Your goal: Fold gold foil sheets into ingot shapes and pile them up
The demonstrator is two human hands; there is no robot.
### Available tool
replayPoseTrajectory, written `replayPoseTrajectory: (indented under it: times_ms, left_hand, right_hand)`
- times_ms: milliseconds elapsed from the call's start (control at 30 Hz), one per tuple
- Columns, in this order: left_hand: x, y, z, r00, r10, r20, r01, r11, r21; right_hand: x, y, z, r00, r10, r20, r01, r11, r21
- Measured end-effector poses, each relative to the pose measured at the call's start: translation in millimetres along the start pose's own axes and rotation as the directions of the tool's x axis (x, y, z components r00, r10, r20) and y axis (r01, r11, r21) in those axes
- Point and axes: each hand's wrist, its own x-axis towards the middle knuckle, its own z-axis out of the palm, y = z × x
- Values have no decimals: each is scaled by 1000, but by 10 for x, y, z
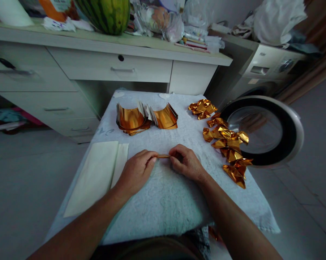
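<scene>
Pinching gold strip (163, 156) by ends, left hand (137, 169) and right hand (187, 163); likely light, slick, crease-prone, best held there!

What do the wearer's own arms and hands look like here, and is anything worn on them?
The left hand and right hand are ungloved, with no ring discernible. No sleeve, watch or bracelet shows on the left forearm or right forearm.
</scene>
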Motion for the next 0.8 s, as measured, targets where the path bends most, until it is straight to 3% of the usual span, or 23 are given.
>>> replayPoseTrajectory:
  times_ms: [233, 433, 633, 733, 800]
  left_hand:
    - [3, 7, -11, 998, -27, -64, 26, 999, -18]
    - [0, 29, -27, 995, -92, -34, 91, 996, -23]
    - [16, 36, -40, 993, -118, -26, 116, 991, -67]
    - [21, 12, -35, 989, -126, -73, 115, 983, -142]
    - [16, -5, -27, 982, -184, -44, 167, 953, -254]
  right_hand:
    - [-8, 34, 19, 1000, 17, -9, -16, 1000, 15]
    - [-7, 27, 38, 997, 66, 33, -71, 982, 174]
    - [-7, 18, 34, 996, 81, 31, -86, 971, 221]
    - [-20, 14, 35, 991, 124, 46, -132, 942, 307]
    - [-28, 16, 39, 988, 145, 53, -155, 917, 367]
